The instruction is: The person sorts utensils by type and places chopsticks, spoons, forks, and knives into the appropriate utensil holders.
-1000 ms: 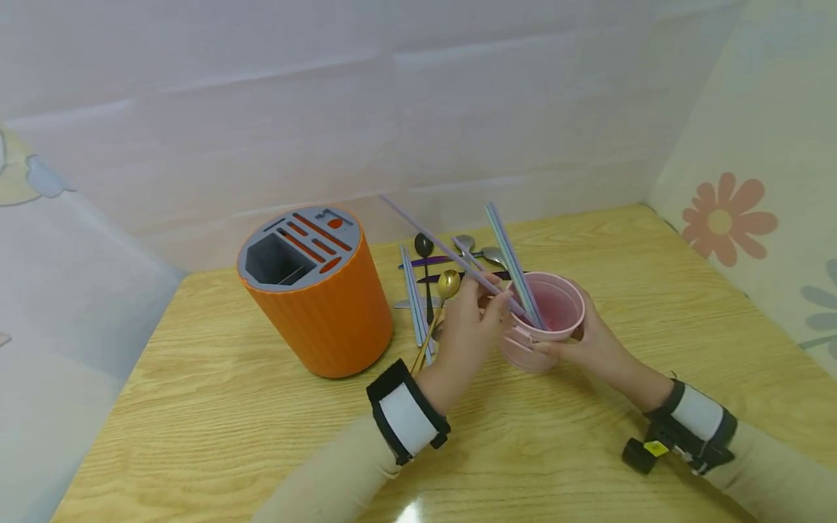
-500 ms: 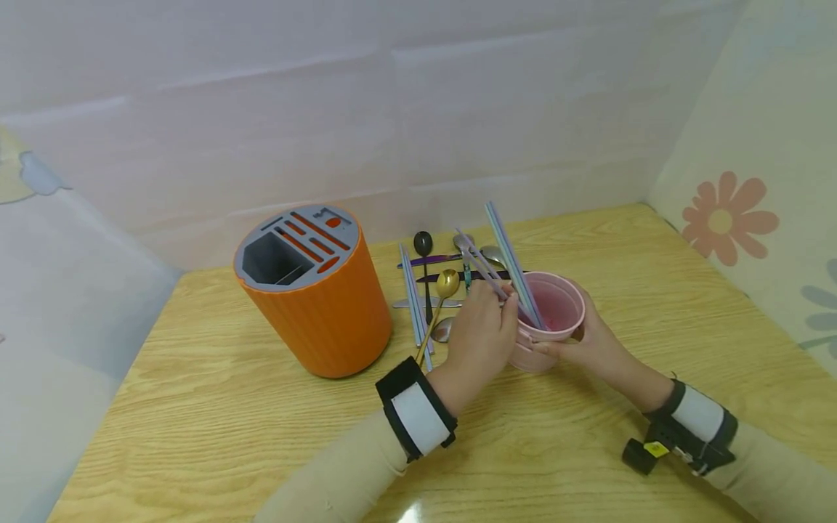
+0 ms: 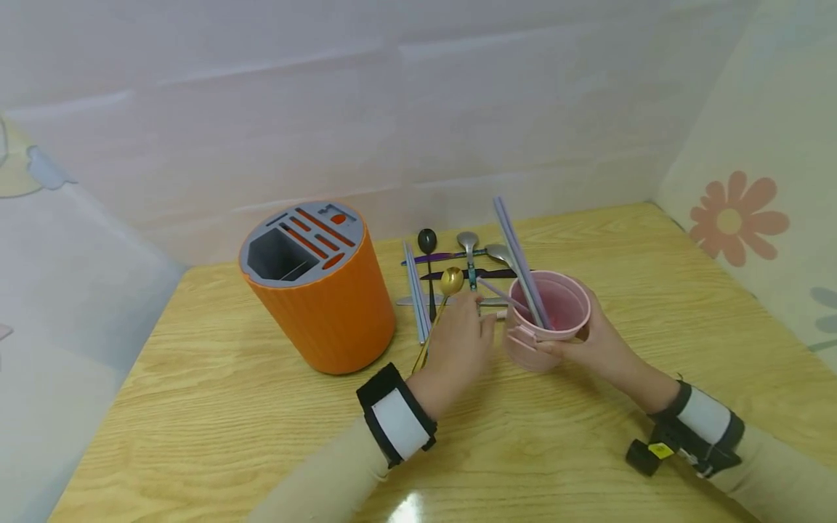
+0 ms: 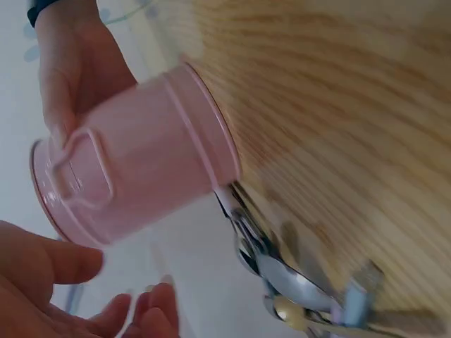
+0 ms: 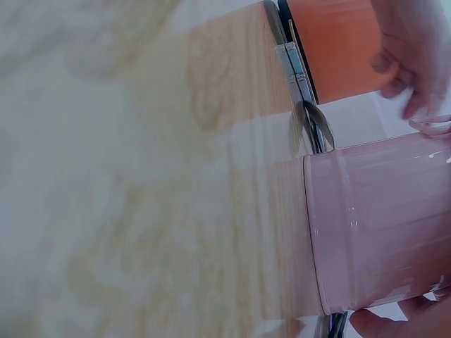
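My right hand holds a pink cup by its right side, fingers wrapped round it. Several pale blue and lilac chopsticks stand in the cup, leaning toward the back. Another lilac one slants out over the left rim. To the left of the cup is my left hand, over the pile of cutlery. In the left wrist view its thumb and fingers are spread apart with nothing between them. A gold spoon lies beside that hand, its handle partly hidden.
A tall orange utensil holder with a grey slotted top stands at the left. Between it and the cup lie a black spoon, more chopsticks, a purple-handled piece and silver spoons. A white cloth backs the wooden table.
My left hand has lowered the lilac chopsticks into the pink cup, let them go and drawn back left. My right hand keeps its grip on the cup.
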Tool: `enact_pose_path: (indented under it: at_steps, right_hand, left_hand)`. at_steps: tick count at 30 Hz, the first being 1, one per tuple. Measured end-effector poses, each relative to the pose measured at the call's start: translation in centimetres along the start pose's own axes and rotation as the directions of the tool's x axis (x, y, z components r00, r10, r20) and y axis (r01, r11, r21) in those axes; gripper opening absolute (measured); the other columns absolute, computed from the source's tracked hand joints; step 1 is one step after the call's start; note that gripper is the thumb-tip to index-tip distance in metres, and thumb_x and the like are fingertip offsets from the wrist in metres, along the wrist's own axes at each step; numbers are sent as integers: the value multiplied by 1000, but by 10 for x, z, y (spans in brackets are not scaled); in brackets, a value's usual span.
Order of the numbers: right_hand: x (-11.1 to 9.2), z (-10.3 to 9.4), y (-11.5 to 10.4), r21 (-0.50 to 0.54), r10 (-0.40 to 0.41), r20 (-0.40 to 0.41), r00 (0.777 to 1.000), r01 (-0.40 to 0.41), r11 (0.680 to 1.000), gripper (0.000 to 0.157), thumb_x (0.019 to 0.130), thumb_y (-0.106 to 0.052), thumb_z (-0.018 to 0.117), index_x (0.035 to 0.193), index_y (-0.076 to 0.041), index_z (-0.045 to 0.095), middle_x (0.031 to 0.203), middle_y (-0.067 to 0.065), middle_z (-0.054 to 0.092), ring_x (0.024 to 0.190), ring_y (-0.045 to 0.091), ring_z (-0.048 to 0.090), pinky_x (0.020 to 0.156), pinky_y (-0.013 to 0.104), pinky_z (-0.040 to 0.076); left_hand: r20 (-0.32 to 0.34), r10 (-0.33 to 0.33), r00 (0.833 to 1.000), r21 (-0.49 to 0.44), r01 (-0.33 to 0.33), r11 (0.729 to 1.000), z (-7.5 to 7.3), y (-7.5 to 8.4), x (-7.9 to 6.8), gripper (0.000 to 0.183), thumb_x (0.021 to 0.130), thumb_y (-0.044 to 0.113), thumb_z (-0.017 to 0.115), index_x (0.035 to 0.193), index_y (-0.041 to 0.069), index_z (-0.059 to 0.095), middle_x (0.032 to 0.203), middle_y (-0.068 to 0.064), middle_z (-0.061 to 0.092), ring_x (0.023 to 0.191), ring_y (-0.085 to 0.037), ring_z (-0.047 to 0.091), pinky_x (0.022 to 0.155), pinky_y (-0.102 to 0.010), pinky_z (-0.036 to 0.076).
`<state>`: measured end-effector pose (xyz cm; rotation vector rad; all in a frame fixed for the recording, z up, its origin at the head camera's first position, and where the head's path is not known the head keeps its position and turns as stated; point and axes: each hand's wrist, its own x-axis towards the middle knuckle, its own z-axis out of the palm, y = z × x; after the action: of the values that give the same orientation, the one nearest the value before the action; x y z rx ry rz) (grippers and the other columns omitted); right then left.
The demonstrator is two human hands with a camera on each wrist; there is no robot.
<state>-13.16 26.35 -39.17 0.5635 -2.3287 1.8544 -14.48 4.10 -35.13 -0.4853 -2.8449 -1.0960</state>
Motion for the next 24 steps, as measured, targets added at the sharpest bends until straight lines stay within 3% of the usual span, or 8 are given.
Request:
enact_pose_path:
  at_steps: [2,5,9,11,19,24]
  right_hand:
    - [0,0,1,9,-2,4,1000,2,1000,94,73,17,72,149,-6,21,136,7,39,121,15,42,94,16,41]
    - [0,0,1,10,1,8,1000,-1,1000,94,74,17,72,149,-7,22,137,6,39,121,16,42,94,16,41]
    - [0,1,0,11,8,6,1000,-8,1000,94,74,17,71,150,-7,21,137,4,38,120,15,41,94,16,40]
    - [-1,1,-1,4,7,4,1000,-7,1000,94,74,17,71,150,-7,20,136,3,38,120,13,41,94,14,40]
    - [0,0,1,3,1,11,1000,-1,1000,95,74,18,71,151,-7,20,137,3,38,121,13,41,94,14,40]
    - [-1,0,0,0,5,6,1000,-5,1000,95,74,18,71,150,-6,19,136,2,38,120,12,41,93,14,40]
  left_hand:
    - [-10,-66,998,130,67,989,-4,-7,0,31,100,19,56,123,-2,56,113,-15,56,90,-23,59,67,-31,51]
    - [-19,-173,985,282,171,944,-10,-17,3,27,99,14,56,118,-5,57,105,-18,59,83,-26,62,61,-35,52]
    - [1,-298,955,373,276,886,-15,-32,9,22,98,9,56,114,-6,58,95,-17,63,75,-24,64,56,-36,53]
    - [10,-337,941,383,308,871,-14,-37,11,20,96,6,58,112,-6,58,91,-17,64,74,-24,64,57,-36,53]
    - [23,-395,918,433,347,832,-11,-49,15,20,93,9,64,103,-6,56,65,-10,56,57,-18,59,47,-30,48]
    - [15,-399,917,471,345,812,-8,-54,18,23,91,14,68,98,-5,58,65,-10,56,56,-18,58,47,-29,48]
